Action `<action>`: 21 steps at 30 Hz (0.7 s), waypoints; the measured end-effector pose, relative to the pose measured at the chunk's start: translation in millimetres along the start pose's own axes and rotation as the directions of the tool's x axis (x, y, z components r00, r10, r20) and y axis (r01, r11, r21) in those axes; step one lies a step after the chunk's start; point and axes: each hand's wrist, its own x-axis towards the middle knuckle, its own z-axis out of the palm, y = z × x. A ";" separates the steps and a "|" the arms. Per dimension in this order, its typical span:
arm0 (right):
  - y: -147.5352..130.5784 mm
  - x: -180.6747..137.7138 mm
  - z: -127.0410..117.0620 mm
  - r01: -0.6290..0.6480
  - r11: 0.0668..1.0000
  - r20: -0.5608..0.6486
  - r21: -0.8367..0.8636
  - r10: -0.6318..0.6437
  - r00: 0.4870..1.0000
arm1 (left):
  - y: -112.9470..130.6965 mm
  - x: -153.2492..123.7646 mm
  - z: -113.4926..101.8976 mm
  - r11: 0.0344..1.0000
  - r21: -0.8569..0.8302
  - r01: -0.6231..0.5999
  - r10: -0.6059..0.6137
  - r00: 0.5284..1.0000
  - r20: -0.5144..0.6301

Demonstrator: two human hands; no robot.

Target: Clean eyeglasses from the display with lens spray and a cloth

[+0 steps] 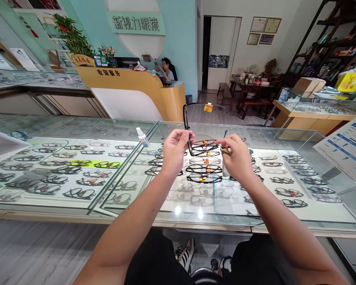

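Raised above the glass counter, a pair of black-framed eyeglasses (185, 114) with an orange tag on its upper rim is pinched in my left hand (175, 148). My right hand (237, 156) is closed at the right, fingers bent inward. A thin dark tip sticks up from it and a pale piece shows below; I cannot make out what it holds. Beneath both hands, a column of tagged eyeglasses (204, 169) lies on the display. A white spray bottle (142, 137) stands on the glass to the left of my left hand.
The glass display case (130, 213) spans the view, with rows of eyeglasses (80, 193) inside. A printed sheet (347, 148) stands at right, a white panel (2, 146) at far left. Beyond are a wooden reception desk (124, 85) with a seated person (167, 73) and another display counter (317, 114).
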 end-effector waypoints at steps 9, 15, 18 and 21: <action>4.0 1.5 1.6 -0.016 0.999 0.065 -0.041 0.019 0.998 | 1.7 -0.6 0.4 0.998 0.037 -0.059 0.060 0.998 -0.012; 3.1 2.5 2.2 -0.015 1.000 0.076 -0.026 0.017 0.997 | -1.2 0.3 -1.1 0.997 0.053 -0.061 0.062 0.998 -0.023; 2.5 2.7 2.3 -0.014 1.000 0.081 -0.027 0.016 0.997 | -2.1 1.2 -2.2 0.996 0.056 -0.066 0.068 0.997 -0.026; 7.1 5.6 -2.8 -0.008 1.000 0.036 -0.019 0.009 0.999 | 0.3 3.8 -3.8 0.994 0.060 -0.091 0.093 0.995 -0.036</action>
